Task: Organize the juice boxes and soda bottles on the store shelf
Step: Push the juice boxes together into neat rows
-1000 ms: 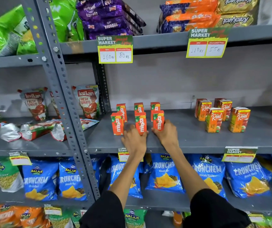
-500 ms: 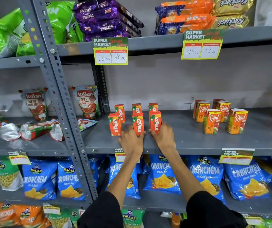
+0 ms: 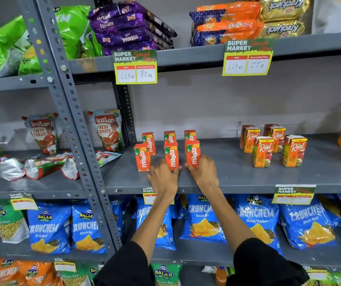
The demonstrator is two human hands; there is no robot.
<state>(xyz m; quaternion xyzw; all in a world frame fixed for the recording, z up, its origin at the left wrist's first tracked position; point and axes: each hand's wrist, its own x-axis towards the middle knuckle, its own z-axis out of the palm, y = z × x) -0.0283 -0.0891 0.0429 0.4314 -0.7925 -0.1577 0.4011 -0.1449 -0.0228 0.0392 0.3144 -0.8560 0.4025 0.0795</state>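
Left hand [image 3: 164, 176] pinches the middle Maaza box [image 3: 171, 155] — right hand [image 3: 203, 171] fingers pinch the right Maaza box [image 3: 192, 154].

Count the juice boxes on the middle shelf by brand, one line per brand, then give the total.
Maaza boxes: 6
Real boxes: 4
Total: 10
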